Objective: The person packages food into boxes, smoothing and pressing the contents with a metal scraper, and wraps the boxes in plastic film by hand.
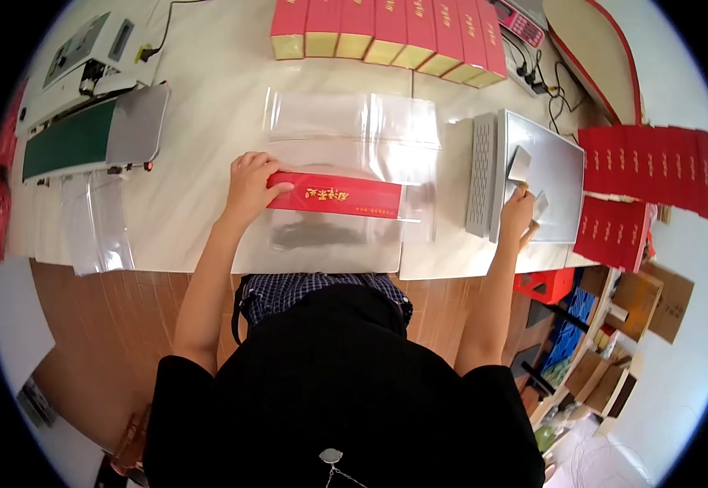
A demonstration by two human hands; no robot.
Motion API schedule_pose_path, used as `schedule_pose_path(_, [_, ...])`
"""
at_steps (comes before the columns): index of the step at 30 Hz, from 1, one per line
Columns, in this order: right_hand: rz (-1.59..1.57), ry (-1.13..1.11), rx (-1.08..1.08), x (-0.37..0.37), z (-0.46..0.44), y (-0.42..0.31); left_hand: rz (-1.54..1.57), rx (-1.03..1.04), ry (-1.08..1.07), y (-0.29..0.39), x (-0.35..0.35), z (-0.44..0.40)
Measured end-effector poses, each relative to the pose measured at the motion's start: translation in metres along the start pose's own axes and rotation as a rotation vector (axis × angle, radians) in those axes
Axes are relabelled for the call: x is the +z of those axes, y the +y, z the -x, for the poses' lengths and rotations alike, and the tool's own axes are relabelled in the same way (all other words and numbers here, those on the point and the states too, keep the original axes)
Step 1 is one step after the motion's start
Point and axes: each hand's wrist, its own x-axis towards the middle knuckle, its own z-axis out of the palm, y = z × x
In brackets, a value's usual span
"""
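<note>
A long red box [346, 195] with gold lettering lies crosswise over clear plastic film [321, 118] on the table. My left hand [254, 185] grips the box at its left end, thumb on top and fingers behind. To the right, my right hand [517, 215] is over a grey metal plate-like device [557, 163], its fingers closed on the handle of a small flat metal tool [520, 163]. Another small metal piece [540, 205] is beside that hand.
Several red boxes [374, 28] stand in a row at the back. More red boxes [647, 167] are stacked at the right. A machine with a green belt [69, 142] occupies the left side. Black cables [561, 89] lie at the back right. Cardboard boxes [634, 301] sit on a lower shelf.
</note>
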Motion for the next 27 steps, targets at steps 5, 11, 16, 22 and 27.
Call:
schedule_pose_path(5, [-0.332, -0.565, -0.162, -0.032, 0.066, -0.067, 0.019, -0.004, 0.021, -0.002, 0.001, 0.002])
schedule_pose_path(11, [-0.57, -0.856, -0.98, -0.031, 0.147, -0.144, 0.017, -0.003, 0.016, -0.001, 0.001, 0.003])
schedule_pose_path(16, [-0.403, -0.906, -1.207, -0.025, 0.149, -0.167, 0.016, -0.005, 0.009, -0.002, 0.001, 0.003])
schedule_pose_path(22, [-0.367, -0.836, -1.123, -0.011, 0.138, -0.171, 0.023, 0.006, 0.0, -0.004, 0.002, 0.004])
schedule_pose_path(27, [-0.363, -0.841, -1.096, -0.014, 0.123, -0.174, 0.03, 0.015, 0.015, -0.007, 0.005, 0.004])
